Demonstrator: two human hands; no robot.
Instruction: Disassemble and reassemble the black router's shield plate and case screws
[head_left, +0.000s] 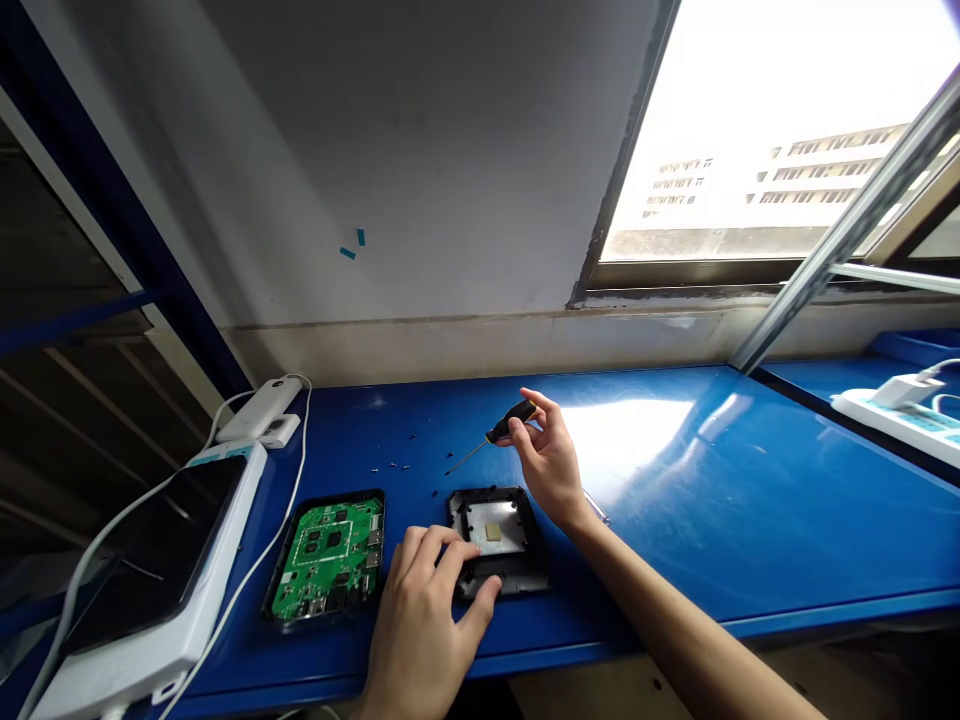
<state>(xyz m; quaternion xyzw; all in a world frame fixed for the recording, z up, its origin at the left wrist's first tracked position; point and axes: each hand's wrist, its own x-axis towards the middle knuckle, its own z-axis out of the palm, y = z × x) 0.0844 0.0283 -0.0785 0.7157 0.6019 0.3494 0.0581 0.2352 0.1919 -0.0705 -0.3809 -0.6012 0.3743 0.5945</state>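
Note:
My right hand (553, 470) is closed around the black-and-yellow handle of a screwdriver (514, 420), whose thin shaft slants down to the left. Its tip is near a few small dark screws (406, 466); I cannot tell whether it touches the table. My left hand (421, 610) grips the left front part of a black plastic cover (534, 560), thumb and fingers apart across its edge. Inside that cover is a metal plate (511, 522) with a small tan pad (493, 532). Left of it, a green circuit board (326, 555) sits in a black case half.
A dark-screened phone (161, 545) rests on a white power strip (232, 540) at the left, with a white adapter (262, 408) and cables beside it. Another power strip (900, 412) lies far right, past a metal post (840, 235). The blue table (787, 500) meets the wall behind.

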